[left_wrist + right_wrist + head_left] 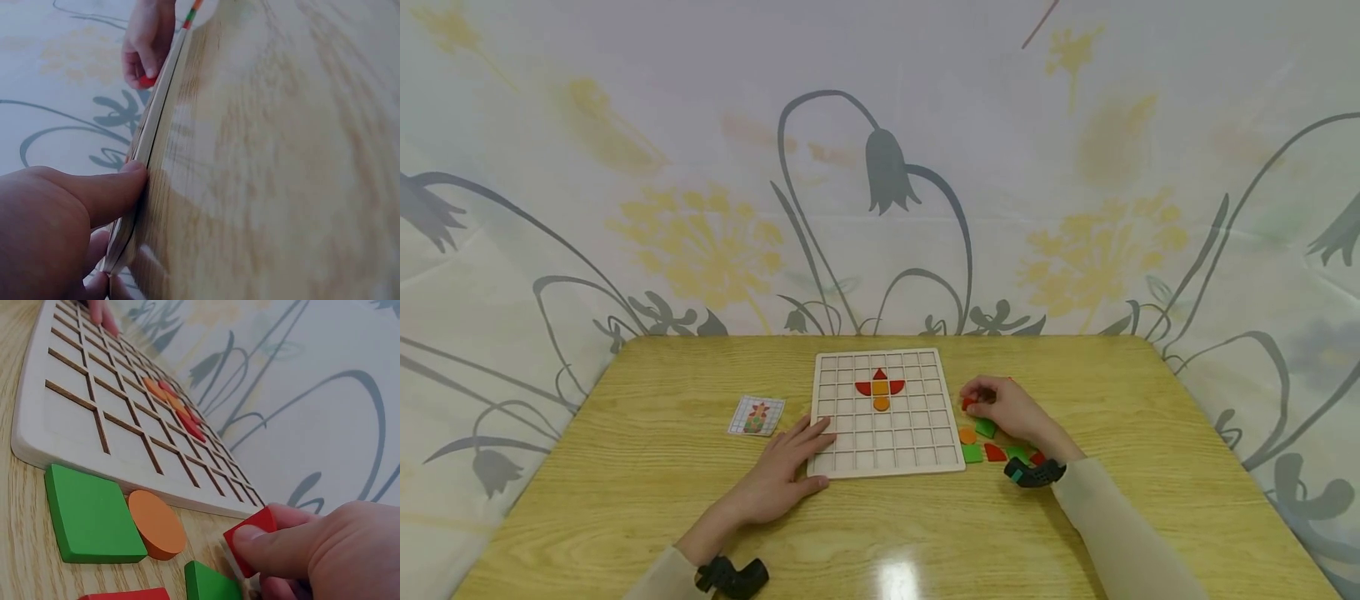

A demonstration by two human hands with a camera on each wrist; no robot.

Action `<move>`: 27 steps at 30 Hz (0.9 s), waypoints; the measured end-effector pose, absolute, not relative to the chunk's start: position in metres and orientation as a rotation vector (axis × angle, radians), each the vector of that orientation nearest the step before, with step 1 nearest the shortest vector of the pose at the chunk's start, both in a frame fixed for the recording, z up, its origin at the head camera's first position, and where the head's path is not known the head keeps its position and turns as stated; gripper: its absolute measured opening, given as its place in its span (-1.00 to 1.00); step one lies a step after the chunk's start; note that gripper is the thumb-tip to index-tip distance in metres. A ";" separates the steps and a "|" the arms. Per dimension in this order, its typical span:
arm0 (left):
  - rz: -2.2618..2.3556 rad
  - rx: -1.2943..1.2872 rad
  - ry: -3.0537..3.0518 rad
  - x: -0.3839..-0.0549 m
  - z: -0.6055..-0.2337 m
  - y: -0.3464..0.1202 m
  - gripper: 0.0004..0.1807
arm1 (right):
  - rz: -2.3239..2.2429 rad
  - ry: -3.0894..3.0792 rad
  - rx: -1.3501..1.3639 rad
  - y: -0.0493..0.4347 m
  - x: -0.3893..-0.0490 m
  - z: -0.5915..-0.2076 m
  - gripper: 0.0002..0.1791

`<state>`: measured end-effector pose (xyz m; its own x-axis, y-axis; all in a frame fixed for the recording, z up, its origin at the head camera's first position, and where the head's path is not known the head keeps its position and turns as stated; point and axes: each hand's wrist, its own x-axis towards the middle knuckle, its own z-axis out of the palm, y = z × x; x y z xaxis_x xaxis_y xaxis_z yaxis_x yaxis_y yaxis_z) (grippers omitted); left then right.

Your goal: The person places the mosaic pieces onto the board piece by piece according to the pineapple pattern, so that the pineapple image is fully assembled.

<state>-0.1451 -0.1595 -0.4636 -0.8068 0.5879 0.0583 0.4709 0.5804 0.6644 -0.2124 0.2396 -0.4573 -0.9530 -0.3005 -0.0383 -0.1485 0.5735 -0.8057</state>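
My right hand [1006, 407] pinches a small red block [251, 540] between thumb and fingers, just off the right edge of the gridded wooden board [865, 454]. The block's full outline is partly covered by the thumb. On the board sit a red triangle [880, 374], an orange square [880, 388] with a red curved piece [863, 388] on each side, and an orange disc [881, 403] below. My left hand [786, 467] lies with fingers spread over the board's lower left edge, thumb at its near corner.
Right of the board lie loose pieces: a green square [94, 512], an orange disc [156, 524], a red quarter-circle [995, 452] and other green and red ones, partly under my right wrist. Left of the board is a pattern card [756, 415]. A flower-print cloth [880, 250] hangs behind the table.
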 end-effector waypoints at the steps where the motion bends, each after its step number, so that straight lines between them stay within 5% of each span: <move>1: 1.036 0.892 2.638 -0.145 -0.464 -0.160 -0.35 | -1.350 2.625 -0.365 0.240 -0.212 -0.458 -0.82; 13: 1.028 0.904 2.644 -0.147 -0.467 -0.161 -0.36 | -1.567 2.585 -0.283 0.225 -0.217 -0.458 -0.68; 27: 1.023 0.903 2.645 -0.146 -0.466 -0.161 -0.36 | -1.505 2.654 -0.376 0.170 -0.224 -0.456 -0.90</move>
